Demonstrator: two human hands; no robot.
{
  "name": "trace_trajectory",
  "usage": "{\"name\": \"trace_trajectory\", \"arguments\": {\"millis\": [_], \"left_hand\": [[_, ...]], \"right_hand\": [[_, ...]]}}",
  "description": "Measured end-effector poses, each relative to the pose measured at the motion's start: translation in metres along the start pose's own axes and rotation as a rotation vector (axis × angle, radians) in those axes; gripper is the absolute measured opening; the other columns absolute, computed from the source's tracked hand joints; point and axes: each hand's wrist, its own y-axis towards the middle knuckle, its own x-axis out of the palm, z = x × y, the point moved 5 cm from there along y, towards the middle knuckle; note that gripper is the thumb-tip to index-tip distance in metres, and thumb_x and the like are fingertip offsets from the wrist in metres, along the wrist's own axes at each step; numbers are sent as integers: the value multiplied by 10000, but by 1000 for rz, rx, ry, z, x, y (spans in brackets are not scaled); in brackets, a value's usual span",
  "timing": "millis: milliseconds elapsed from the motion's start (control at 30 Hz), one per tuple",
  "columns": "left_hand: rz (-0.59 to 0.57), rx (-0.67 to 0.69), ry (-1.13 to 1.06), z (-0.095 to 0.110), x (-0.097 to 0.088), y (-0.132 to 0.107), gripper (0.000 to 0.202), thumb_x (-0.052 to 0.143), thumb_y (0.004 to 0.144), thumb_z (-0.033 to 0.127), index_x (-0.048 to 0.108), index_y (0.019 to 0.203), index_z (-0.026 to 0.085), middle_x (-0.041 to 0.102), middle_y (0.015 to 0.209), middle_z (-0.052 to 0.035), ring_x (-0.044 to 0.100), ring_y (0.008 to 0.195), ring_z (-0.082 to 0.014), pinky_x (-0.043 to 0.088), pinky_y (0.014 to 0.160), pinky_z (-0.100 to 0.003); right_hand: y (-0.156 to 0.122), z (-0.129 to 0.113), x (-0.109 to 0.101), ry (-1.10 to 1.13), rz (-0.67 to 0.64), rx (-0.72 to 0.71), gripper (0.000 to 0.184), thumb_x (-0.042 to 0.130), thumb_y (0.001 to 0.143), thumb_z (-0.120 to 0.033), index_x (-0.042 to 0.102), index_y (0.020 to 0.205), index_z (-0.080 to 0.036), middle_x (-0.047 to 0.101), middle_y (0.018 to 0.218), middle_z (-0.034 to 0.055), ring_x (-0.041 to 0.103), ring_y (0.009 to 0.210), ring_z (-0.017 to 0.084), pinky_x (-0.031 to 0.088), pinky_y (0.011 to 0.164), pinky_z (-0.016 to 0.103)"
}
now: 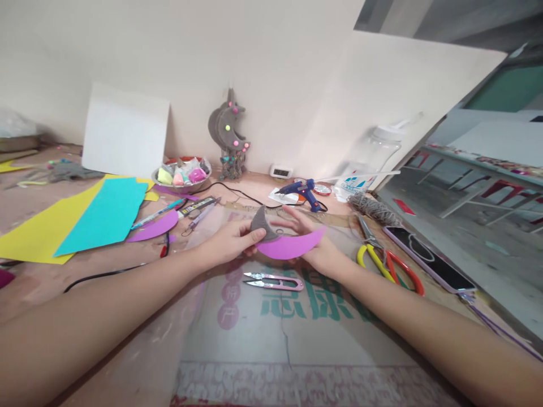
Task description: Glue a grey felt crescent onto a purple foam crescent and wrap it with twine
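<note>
My left hand (235,240) is closed on a small grey crescent moon (263,226), with the thumb pressed on its face. A flat purple crescent-shaped piece (288,246) stretches from just under the moon across to my right hand (316,243). My right hand supports its pointed end against the palm, and some of its fingers reach out behind the moon. Where the right thumb sits is hidden by the purple piece. Pink-handled thread snips (275,281) lie just below both hands on a printed plastic sheet (237,345).
Behind my hands stand a blue glue gun (302,192), a bowl (181,182) of coloured clay and a hanging moon ornament (229,133). Scissors (384,263), grey yarn (373,208) and a phone (428,257) lie right. Yellow (46,226) and turquoise sheets (104,215) lie left, near a black cord (102,274).
</note>
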Motion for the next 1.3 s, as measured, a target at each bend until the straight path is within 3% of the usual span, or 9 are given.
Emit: {"name": "trace_trajectory", "arguments": {"millis": [100, 200, 300, 400, 700, 900, 967, 1167, 1300], "left_hand": [[-2, -19, -9, -3, -1, 0, 360, 492, 829, 499, 523, 785, 143, 488, 571, 36, 443, 499, -77, 335, 481, -197], [13, -55, -4, -5, -2, 0, 357, 497, 825, 498, 513, 763, 148, 489, 558, 36, 442, 487, -73, 311, 453, -187], [33, -85, 5, -5, -3, -1, 363, 502, 816, 511, 476, 717, 163, 470, 526, 47, 416, 446, -65, 280, 419, -182], [69, -98, 32, -4, -4, -2, 366, 502, 814, 514, 445, 690, 175, 451, 505, 58, 388, 411, -59, 265, 399, -182], [103, -140, 8, -6, -3, -3, 359, 494, 823, 511, 420, 696, 183, 434, 525, 64, 370, 411, -54, 264, 392, -183], [166, -77, -34, -5, -7, -1, 369, 499, 832, 491, 408, 659, 177, 435, 508, 65, 373, 428, -48, 291, 427, -179], [168, -65, -55, -3, -7, 0, 364, 499, 835, 478, 404, 652, 177, 427, 506, 68, 373, 430, -49, 297, 440, -183], [199, -68, 1, 1, -8, -2, 349, 494, 827, 479, 419, 658, 184, 409, 525, 62, 345, 432, -63, 250, 419, -202], [245, -35, 99, 4, -11, -1, 339, 499, 818, 466, 418, 643, 187, 423, 522, 55, 370, 446, -75, 269, 426, -207]], "right_hand": [[-1, 4, 3, -53, -65, 111, 641, 546, 748, -169, 378, 1361, -249, 666, 867, 21, 549, 527, 96, 459, 491, 230], [0, 6, -8, -227, 82, 111, 325, 557, 688, -150, 661, 995, -181, 654, 712, 12, 591, 646, 141, 476, 601, 251], [3, 7, -25, -287, 220, 146, 134, 578, 718, -253, 665, 770, -167, 655, 706, 21, 601, 717, 166, 468, 673, 274], [6, 3, -45, -273, 323, 155, 231, 591, 740, -387, 633, 723, -161, 618, 665, 3, 548, 623, 133, 432, 622, 260], [-7, -54, -61, -642, 307, -15, 247, 549, 823, -414, 637, 720, -208, 572, 602, 2, 488, 547, 127, 363, 529, 265], [-32, -82, -9, -658, -471, -50, 217, 503, 877, -374, 690, 876, -263, 682, 795, 4, 598, 694, 137, 434, 623, 242], [-35, -82, -10, -744, -538, -24, 232, 496, 879, -397, 685, 942, -278, 688, 839, 8, 606, 719, 146, 440, 630, 247], [-12, -66, -72, -1166, -17, -55, 280, 493, 852, -465, 673, 935, -267, 694, 915, 47, 610, 781, 216, 425, 671, 324], [6, -36, -106, -1037, 145, 46, 329, 501, 845, -438, 646, 1061, -237, 692, 996, 68, 629, 732, 205, 451, 655, 318]]}}
